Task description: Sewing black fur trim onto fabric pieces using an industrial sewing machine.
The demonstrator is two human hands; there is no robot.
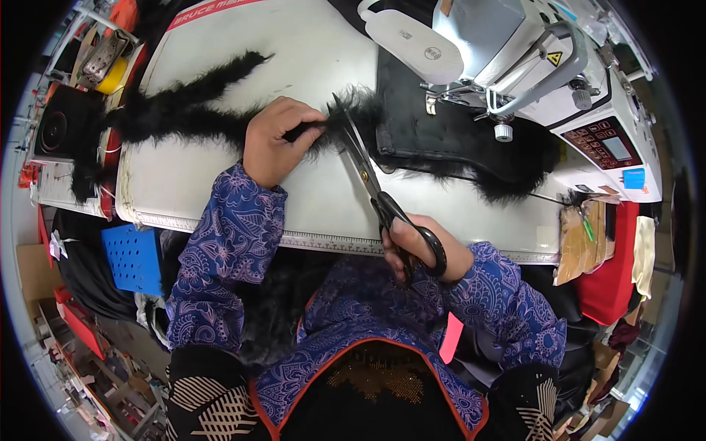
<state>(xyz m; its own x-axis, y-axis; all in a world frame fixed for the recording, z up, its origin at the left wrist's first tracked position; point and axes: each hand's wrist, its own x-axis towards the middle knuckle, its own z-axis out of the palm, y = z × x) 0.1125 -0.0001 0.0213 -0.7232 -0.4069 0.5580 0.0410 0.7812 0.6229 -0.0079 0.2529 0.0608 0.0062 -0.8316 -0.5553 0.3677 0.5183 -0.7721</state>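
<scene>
Left fingers (300, 114) pinch fluffy black fur strip (209, 123) | right fingers (406, 234) grip black-handled metal scissors (364, 175) | slack in strip could skew my cut

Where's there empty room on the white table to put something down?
On the white table, there's room beyond the left hand, between the black fur and black panel. Another patch sits left of the blue sleeve, between fur and ruler edge. It's crowded around the scissors and under the sewing machine.
</scene>
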